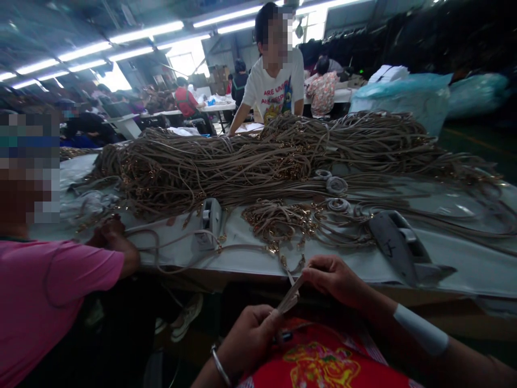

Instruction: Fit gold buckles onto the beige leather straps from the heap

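Above my lap, a folded grey-brown strap (290, 299) with a pale strip along it runs between my two hands. My left hand (254, 331), with a silver bracelet at the wrist, pinches its lower end between thumb and fingers. The upper end is gripped by my right hand (333, 277), at the table's front edge. Just beyond the fingers lie gold metal clasps (272, 248) attached to similar straps. Behind them sits a small heap of coiled straps (278, 218) with more gold hardware. How many layers my fingers hold is too blurred to tell.
A large pile of straps (218, 161) spans the white table (238, 264). One tape dispenser (398, 245) stands at right, another (209, 221) left of centre. White rolls (336, 186) lie mid-table. A co-worker in pink (60, 291) sits at left; another person (278, 81) stands across.
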A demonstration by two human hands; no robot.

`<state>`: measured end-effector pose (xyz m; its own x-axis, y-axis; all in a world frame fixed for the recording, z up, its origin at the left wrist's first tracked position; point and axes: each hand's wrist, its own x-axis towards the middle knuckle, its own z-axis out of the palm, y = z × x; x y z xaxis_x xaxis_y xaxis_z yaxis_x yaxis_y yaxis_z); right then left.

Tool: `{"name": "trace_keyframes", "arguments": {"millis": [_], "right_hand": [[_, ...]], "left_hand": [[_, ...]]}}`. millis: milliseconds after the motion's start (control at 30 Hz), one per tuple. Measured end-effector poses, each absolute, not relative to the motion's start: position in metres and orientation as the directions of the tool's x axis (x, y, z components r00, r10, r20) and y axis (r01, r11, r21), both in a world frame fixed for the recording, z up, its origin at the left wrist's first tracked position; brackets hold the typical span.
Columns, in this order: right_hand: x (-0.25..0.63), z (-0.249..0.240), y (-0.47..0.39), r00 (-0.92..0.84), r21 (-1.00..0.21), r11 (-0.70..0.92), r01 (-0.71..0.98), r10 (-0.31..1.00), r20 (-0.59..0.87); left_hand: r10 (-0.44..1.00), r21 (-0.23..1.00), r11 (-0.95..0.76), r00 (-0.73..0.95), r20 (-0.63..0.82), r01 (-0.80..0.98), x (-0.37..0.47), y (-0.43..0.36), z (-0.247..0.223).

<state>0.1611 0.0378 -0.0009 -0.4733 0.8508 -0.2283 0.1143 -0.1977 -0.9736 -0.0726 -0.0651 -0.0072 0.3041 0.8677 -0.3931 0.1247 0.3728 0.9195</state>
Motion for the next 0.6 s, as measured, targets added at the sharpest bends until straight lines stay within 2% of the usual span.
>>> {"name": "trace_keyframes", "arguments": {"millis": [67, 133, 233, 300, 400, 467, 600], "right_hand": [[0.157, -0.009, 0.030, -0.456, -0.961, -0.277, -0.014, 0.857, -0.241], [0.155, -0.024, 0.019, -0.475, -0.903, -0.423, -0.076, 0.812, -0.340], [0.148, -0.046, 0.002, -0.548, -0.736, -0.674, -0.068, 0.642, -0.537], [0.140, -0.052, -0.003, -0.621, -0.630, -0.766, -0.125, 0.556, -0.553], [0.127, -0.047, -0.001, -0.708, -0.524, -0.812, -0.256, 0.526, -0.470], [0.121, -0.042, 0.004, -0.719, -0.501, -0.807, -0.313, 0.546, -0.431], [0.119, -0.037, 0.006, -0.639, -0.582, -0.716, -0.386, 0.662, -0.391]], "left_hand": [[0.871, 0.904, 0.427, 0.253, -0.420, 0.030, -0.074, -0.064, -0.006], [0.893, 0.894, 0.431, 0.201, -0.404, -0.118, -0.076, -0.064, -0.006], [0.899, 0.874, 0.423, 0.230, -0.372, -0.239, -0.076, -0.065, -0.007], [0.889, 0.877, 0.424, 0.287, -0.356, -0.226, -0.072, -0.065, -0.006], [0.866, 0.881, 0.439, 0.342, -0.364, -0.175, -0.065, -0.065, -0.005], [0.856, 0.885, 0.441, 0.367, -0.364, -0.152, -0.064, -0.066, -0.006], [0.809, 0.864, 0.492, 0.420, -0.411, -0.103, -0.072, -0.069, -0.013]]}}
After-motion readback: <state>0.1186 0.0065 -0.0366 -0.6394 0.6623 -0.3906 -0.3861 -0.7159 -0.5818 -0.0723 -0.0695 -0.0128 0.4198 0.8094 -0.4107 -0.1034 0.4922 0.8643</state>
